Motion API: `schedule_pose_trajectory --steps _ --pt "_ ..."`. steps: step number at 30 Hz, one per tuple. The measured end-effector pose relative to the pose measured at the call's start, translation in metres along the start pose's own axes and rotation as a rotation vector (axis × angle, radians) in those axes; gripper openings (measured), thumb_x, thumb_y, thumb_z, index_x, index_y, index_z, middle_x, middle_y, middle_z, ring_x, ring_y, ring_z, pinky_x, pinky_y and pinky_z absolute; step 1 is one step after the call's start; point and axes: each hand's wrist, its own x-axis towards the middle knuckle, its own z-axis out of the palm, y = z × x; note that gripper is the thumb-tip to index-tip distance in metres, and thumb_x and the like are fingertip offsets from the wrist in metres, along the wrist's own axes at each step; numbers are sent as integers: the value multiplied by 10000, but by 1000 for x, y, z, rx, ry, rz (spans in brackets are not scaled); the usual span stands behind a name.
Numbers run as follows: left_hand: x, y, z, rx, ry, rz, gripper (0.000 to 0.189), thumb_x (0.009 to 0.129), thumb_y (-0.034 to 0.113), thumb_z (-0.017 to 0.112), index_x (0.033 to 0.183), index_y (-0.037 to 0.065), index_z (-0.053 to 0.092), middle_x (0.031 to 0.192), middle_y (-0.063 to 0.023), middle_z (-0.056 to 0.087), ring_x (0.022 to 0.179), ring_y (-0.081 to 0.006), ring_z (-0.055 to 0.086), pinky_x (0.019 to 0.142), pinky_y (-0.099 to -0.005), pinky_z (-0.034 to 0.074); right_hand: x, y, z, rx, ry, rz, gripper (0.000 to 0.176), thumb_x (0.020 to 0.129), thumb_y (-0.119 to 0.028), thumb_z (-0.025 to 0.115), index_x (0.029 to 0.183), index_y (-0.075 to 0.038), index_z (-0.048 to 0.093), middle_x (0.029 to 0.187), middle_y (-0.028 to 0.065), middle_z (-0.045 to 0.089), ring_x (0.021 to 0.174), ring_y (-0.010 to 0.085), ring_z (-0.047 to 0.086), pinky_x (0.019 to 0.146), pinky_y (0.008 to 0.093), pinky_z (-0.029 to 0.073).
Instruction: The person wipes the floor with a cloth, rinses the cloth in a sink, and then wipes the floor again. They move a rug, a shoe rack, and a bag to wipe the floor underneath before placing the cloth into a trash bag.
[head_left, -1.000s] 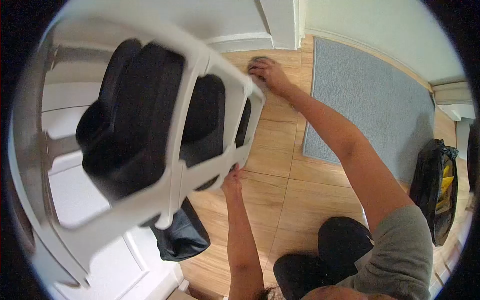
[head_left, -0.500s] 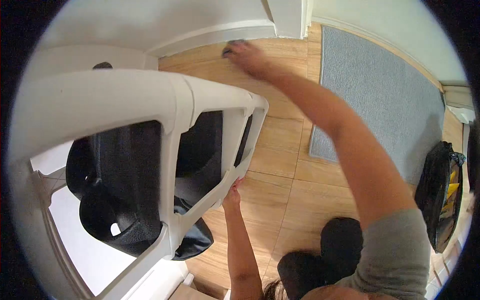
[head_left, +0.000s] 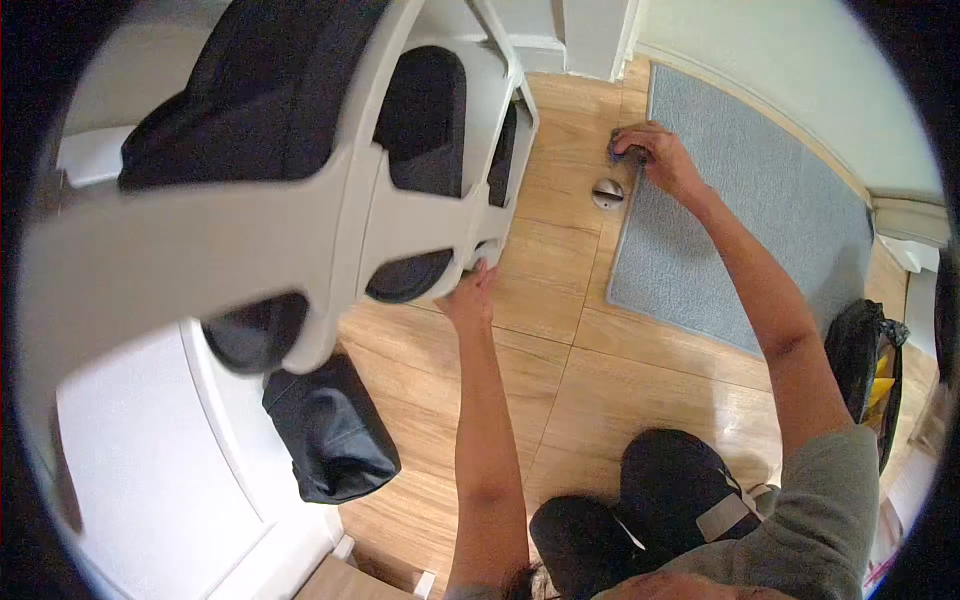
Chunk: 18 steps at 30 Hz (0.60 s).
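Note:
My left hand (head_left: 468, 298) grips the lower edge of a white plastic shoe rack (head_left: 215, 240), fingers curled at its rim. The rack leans over the floor with black shoes (head_left: 422, 120) in its openings. My right hand (head_left: 672, 160) reaches to the near left corner of a grey mat (head_left: 740, 200). Closed in its fingers is a small dark grey, crumpled thing (head_left: 626, 145), too small to make out fully. Just below it, a round metal door stop (head_left: 607, 194) sits on the wood-look floor (head_left: 560, 275).
A black leather-like bag (head_left: 335, 435) lies on the floor below the rack, beside a white panel (head_left: 160, 430). At the right stands a black plastic bag (head_left: 862, 350) with something yellow inside. White door frame and wall edges (head_left: 590, 40) bound the top. My knees (head_left: 670, 490) are bent below.
My right hand has swept from beside the far wall rightward to the mat. The rack has swung upward and tilted with my left hand on it, uncovering more of the black bag.

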Motion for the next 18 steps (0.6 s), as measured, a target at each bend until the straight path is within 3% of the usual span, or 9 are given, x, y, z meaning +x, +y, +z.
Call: schedule_pose_trajectory --steps 3,5,7,9,11,13,15,16,18 --pt "9 -2 25 21 -50 44 332 752 -127 616 1041 -22 493 950 -138 572 768 -263 640 684 -478 592 11 -56 8 247 91 18 403 711 44 588 1091 -85 627 1243 100 574 1174 303 506 1031 405 383" --pt "15 -3 33 48 -109 61 331 745 -128 620 1031 -21 493 941 -128 571 759 -260 641 685 -472 591 16 -58 54 257 -14 -258 416 736 19 584 1139 -79 606 1319 123 517 1247 323 445 1080 416 335" --pt "13 -1 48 19 -55 21 265 733 -180 590 972 -68 563 917 -147 606 719 -230 649 647 -407 606 -5 -94 109 -314 125 -238 318 792 -53 551 1100 -78 630 1331 130 497 1289 317 395 1116 432 273" --pt "11 -4 49 56 -47 35 233 744 -143 637 954 -73 567 875 -140 604 709 -207 645 637 -353 595 -24 -121 134 -19 54 -153 368 816 -80 518 1175 -72 595 1400 133 421 1346 310 316 1156 447 180" --pt "4 -1 46 172 -139 63 233 741 -92 697 936 -82 568 787 -107 589 669 -185 633 627 -304 574 -50 -157 158 302 76 83 403 832 -84 502 1233 -77 547 1393 115 428 1318 306 348 1139 450 214" --pt "5 9 33 323 -161 55 277 753 -68 707 992 -88 569 815 -98 574 687 -177 619 619 -286 556 -85 -176 190 168 -192 -170 409 869 -105 485 1277 -105 510 1390 99 421 1294 301 367 1126 442 230" --pt "0 14 23 475 -183 52 325 764 -44 716 1049 -94 569 843 -90 560 705 -168 605 611 -267 538 -108 -227 164 16 -530 -291 385 894 -137 475 1277 -122 503 1360 100 444 1278 294 383 1111 418 255" --pt "-8 17 14 678 -107 220 386 776 -25 715 1122 -86 553 904 -100 537 744 -171 590 627 -271 529 -115 -222 173 23 -533 -303 385 894 -137 475 1277 -122 503 1360 100 444 1278 294 383 1111 418 255" --pt "-40 28 -10 900 -9 372 448 789 -6 713 1194 -77 537 966 -109 514 782 -174 575 642 -274 520 -138 -216 188 30 -303 -759 329 881 -149 481 1204 -121 532 1304 104 475 1282 266 385 1107 410 260"
